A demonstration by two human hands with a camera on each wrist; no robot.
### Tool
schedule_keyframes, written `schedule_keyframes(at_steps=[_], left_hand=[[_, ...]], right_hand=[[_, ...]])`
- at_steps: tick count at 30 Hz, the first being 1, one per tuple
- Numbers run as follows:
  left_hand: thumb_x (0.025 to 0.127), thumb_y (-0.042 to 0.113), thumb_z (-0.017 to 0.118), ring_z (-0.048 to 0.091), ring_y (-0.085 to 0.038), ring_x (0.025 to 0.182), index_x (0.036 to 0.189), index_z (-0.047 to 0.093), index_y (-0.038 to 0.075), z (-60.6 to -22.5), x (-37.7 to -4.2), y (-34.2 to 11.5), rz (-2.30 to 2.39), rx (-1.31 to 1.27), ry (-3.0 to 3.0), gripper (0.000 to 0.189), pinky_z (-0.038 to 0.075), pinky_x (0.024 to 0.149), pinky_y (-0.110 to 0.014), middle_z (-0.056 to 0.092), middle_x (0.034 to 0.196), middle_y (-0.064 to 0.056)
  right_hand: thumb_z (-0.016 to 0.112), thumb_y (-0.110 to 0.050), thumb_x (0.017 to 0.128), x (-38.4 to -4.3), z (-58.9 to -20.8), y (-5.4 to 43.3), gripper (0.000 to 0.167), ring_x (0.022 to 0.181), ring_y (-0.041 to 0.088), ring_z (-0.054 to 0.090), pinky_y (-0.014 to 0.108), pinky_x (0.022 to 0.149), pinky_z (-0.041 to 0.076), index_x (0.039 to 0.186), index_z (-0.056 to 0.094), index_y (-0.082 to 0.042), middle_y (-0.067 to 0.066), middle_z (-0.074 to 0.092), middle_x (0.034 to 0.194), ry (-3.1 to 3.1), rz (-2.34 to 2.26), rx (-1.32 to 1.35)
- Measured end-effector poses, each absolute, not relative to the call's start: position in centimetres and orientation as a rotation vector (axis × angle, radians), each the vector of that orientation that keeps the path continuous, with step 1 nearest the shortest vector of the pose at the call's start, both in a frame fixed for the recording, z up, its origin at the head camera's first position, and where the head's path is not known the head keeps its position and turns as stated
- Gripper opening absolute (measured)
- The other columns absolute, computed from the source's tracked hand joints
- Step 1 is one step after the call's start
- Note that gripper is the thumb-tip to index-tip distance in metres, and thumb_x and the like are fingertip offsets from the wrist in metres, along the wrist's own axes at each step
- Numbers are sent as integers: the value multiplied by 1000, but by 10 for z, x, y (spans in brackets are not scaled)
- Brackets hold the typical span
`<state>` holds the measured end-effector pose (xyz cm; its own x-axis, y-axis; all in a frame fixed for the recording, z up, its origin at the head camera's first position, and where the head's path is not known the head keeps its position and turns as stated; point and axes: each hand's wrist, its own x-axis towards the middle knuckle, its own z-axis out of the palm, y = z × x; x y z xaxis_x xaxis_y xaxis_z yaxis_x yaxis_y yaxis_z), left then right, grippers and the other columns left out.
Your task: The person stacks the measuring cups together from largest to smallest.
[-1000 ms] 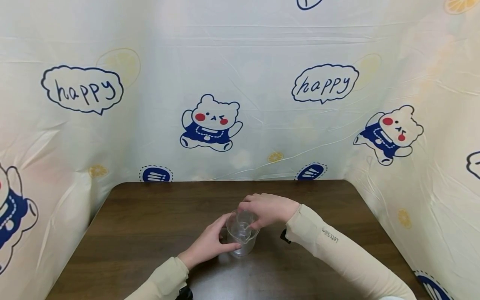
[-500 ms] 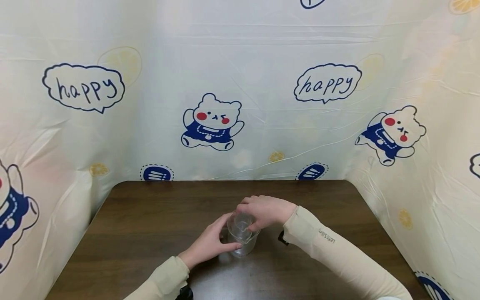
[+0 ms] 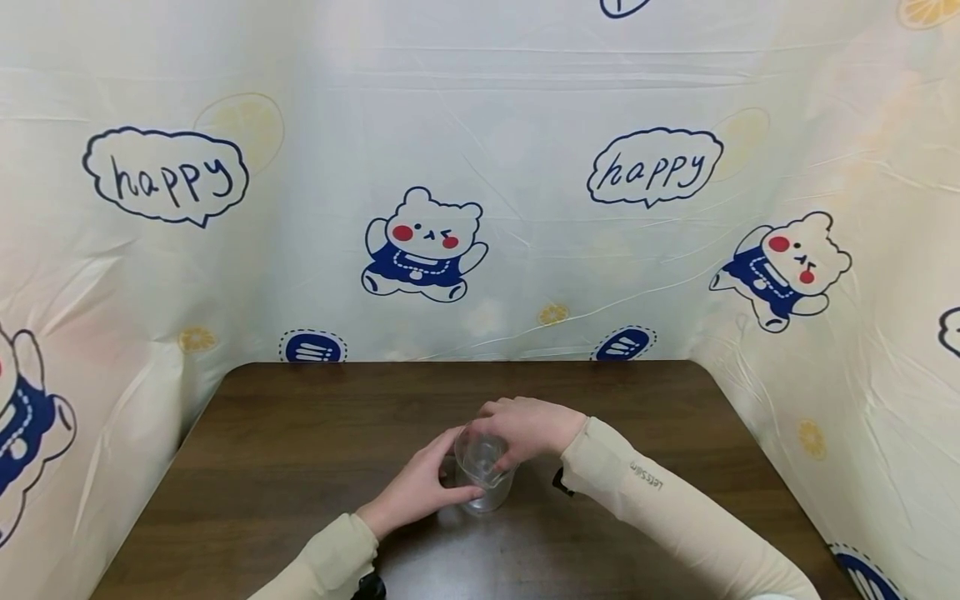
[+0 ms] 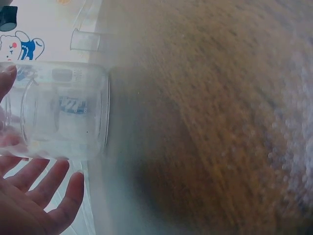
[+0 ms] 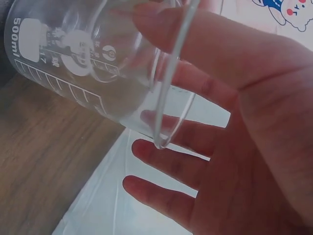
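Observation:
A clear glass beaker (image 3: pixel 493 498) stands upright on the table, its white scale and "500ml" mark readable in the right wrist view. Round its left side my left hand (image 3: pixel 416 492) holds it, thumb at the front and fingers behind. Inside it sits a smaller clear glass vessel (image 5: pixel 105 46), its exact shape hard to make out through the glass. My right hand (image 3: pixel 531 427) reaches over the rim from above, thumb and index finger inside the mouth, pinching the smaller vessel. The other right fingers (image 5: pixel 168 161) extend outside the large beaker.
The brown wooden table (image 3: pixel 300 442) extends around the beaker. A pale printed curtain (image 3: pixel 517 167) rises behind it and along both sides. In the left wrist view, a faint clear glass-like shape (image 4: pixel 85 40) appears beyond the beaker; I cannot tell what it is.
My right hand has moved slightly down and left, and the smaller vessel sits lower inside the beaker. My left hand and the large beaker have stayed put.

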<state>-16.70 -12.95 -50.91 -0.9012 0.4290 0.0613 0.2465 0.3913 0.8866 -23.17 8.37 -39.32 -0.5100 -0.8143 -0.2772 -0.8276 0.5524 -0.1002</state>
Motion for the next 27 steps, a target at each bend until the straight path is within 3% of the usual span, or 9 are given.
schedule_keyframes(at_steps=[8, 27], left_hand=[[88, 43, 85, 59, -28, 126, 157, 40, 29, -510, -167, -130, 1518, 601, 2486, 84, 56, 93, -50, 53, 147, -2], [87, 43, 85, 59, -26, 126, 157, 40, 28, -509, -167, -128, 1512, 594, 2502, 85, 56, 94, -48, 52, 149, -1]], right_hand=[[90, -32, 83, -232, -400, 80, 51, 114, 16, 61, 34, 93, 56, 131, 70, -29, -1, 62, 135, 2498, 94, -1332], [90, -45, 81, -230, -408, 75, 57, 127, 21, 59, 43, 106, 50, 133, 70, -33, 1, 62, 140, 2575, 343, -1425]])
